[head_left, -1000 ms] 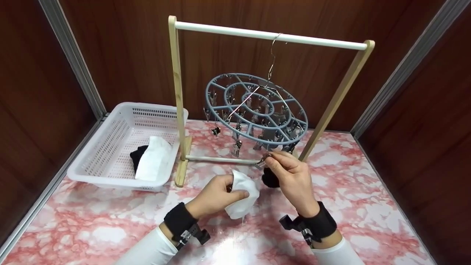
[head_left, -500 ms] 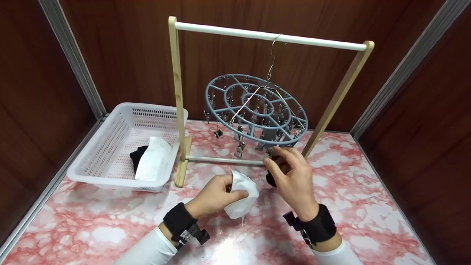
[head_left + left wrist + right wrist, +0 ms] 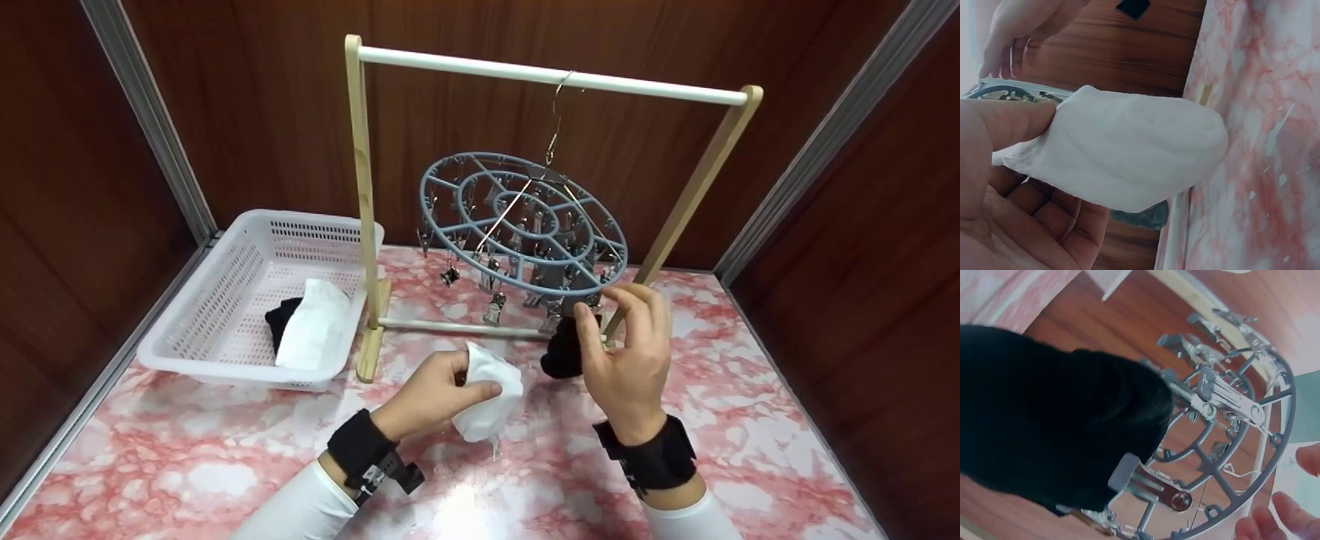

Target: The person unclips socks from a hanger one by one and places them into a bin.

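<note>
My left hand [image 3: 431, 394] pinches a white sock [image 3: 495, 386] between thumb and fingers; its rounded end points away from the palm in the left wrist view. My right hand [image 3: 632, 364] is raised at the near right edge of the round blue-grey clip hanger [image 3: 517, 283], fingers apart and holding nothing. Next to it a black sock [image 3: 562, 352] hangs from the hanger. In the right wrist view a metal clip [image 3: 1165, 489] grips the black sock's edge, with my fingertips [image 3: 1292, 514] off to the side. Several other clips dangle below the ring.
A wooden stand with a white top bar [image 3: 480, 67] carries the hanger by its hook. On the left is a white plastic basket [image 3: 199, 322] with a white cloth item [image 3: 315, 326] and a black one [image 3: 279, 321] inside. Brown panels enclose the marbled table.
My right hand lets go of a clip at the hanger's near edge and moves right and slightly up, its fingers spreading. The hanger turns slightly. My left hand keeps the white sock, shifting slightly left.
</note>
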The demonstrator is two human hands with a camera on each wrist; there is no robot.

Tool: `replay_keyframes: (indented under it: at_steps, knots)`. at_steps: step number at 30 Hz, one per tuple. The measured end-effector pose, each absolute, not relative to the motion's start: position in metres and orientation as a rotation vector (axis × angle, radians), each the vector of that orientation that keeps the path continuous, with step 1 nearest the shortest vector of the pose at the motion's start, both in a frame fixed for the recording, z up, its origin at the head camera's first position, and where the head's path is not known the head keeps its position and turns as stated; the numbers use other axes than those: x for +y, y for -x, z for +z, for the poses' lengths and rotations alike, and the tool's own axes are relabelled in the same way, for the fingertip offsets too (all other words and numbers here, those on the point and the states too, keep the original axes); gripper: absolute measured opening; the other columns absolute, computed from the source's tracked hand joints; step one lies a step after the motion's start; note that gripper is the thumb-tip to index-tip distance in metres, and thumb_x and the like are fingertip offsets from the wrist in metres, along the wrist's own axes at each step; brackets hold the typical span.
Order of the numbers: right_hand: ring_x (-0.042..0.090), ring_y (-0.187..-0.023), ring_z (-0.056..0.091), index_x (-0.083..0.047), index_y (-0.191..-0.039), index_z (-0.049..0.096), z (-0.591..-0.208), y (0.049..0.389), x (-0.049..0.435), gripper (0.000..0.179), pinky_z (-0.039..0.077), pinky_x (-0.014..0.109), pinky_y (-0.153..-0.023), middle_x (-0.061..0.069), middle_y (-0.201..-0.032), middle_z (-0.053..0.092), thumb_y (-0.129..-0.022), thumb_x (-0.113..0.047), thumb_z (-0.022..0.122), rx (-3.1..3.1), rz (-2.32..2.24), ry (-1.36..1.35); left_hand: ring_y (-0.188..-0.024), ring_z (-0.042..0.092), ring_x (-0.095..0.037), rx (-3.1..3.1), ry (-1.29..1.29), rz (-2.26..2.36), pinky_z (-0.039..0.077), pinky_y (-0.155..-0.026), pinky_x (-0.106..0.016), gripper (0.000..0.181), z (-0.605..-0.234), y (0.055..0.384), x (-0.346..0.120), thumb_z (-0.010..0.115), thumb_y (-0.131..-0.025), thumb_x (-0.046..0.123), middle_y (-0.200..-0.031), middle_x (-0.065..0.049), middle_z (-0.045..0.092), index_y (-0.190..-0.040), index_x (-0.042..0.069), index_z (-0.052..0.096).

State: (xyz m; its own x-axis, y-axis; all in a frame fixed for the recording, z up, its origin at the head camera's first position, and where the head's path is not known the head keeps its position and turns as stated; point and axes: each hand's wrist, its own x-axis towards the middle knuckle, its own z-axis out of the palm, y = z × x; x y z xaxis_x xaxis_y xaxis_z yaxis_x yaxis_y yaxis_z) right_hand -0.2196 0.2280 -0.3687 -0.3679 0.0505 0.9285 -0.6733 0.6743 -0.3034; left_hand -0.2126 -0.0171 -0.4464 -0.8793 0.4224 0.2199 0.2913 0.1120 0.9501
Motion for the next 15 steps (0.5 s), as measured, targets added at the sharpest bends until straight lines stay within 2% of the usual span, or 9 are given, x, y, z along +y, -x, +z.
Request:
replay_keyframes:
  at_steps: [5,15]
  knots:
    - [0.038,-0.112,0.055,0.002,-0.122,0.07,-0.369,0.223,0.228,0.036,0.039,0.042,-0.095,0.021,-0.123,0.064,-0.091,-0.016,0.075,-1.802,0.768,-0.528,-0.081,0.072,-0.022,2.302,-0.684,1.917,0.062,-0.068,-0.036,0.027,-0.433,0.218,-0.034,0.078,-0.091,0.03,-0.096,-0.005,0.075,-0.106,0.008,0.072]
    - [0.036,-0.12,0.054,0.001,-0.123,0.071,-0.372,0.223,0.228,0.033,0.041,0.042,-0.102,0.02,-0.125,0.064,-0.095,-0.017,0.071,-1.859,0.744,-0.535,-0.083,0.071,-0.029,2.287,-0.399,2.199,0.063,-0.068,-0.043,0.032,-0.401,0.231,-0.089,0.073,-0.095,0.025,-0.105,-0.016,0.07,-0.114,0.0,0.067]
